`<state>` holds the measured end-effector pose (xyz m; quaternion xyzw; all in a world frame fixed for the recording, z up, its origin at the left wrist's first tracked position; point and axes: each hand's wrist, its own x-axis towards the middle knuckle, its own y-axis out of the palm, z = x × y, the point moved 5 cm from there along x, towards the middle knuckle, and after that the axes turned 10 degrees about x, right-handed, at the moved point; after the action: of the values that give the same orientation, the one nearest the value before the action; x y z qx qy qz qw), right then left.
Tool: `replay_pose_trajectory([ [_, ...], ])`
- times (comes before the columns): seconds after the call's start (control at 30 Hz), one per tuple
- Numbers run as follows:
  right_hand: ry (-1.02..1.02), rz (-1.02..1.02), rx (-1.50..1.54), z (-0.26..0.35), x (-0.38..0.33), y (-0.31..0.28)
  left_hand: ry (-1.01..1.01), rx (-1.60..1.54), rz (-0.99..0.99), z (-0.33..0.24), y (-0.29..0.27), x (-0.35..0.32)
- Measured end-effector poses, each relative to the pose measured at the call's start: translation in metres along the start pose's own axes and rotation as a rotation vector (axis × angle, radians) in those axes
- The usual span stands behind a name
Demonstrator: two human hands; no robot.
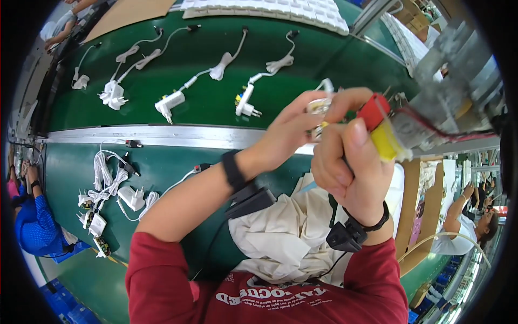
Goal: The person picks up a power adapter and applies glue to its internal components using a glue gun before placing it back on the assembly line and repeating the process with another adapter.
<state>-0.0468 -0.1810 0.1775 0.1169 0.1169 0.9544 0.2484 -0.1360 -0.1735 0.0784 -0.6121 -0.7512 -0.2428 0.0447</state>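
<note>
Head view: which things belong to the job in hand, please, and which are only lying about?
In the job, apparently:
- pale part in left hand
- red-and-yellow piece at right hand
- white adapters with cables

Probably just lying about:
- cream cloth
- brown cardboard

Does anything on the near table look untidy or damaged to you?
Yes, the white adapters at left lie bunched, with tangled cables, while those beyond the metal rail are spaced apart. Some expose circuit parts, so their casings look unfinished; damage I cannot confirm.
</note>
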Motion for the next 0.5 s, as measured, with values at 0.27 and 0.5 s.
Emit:
replay_pose_trajectory([
  [0.27,-0.036,0.079,0.063,0.010,0.000,-0.002,0.368,0.753,-0.118,0.007,0.013,0.032],
  [0.5,-0.006,-0.016,0.151,0.003,0.009,-0.009,0.212,2.195,-0.458,-0.051,-0.050,-0.017],
])
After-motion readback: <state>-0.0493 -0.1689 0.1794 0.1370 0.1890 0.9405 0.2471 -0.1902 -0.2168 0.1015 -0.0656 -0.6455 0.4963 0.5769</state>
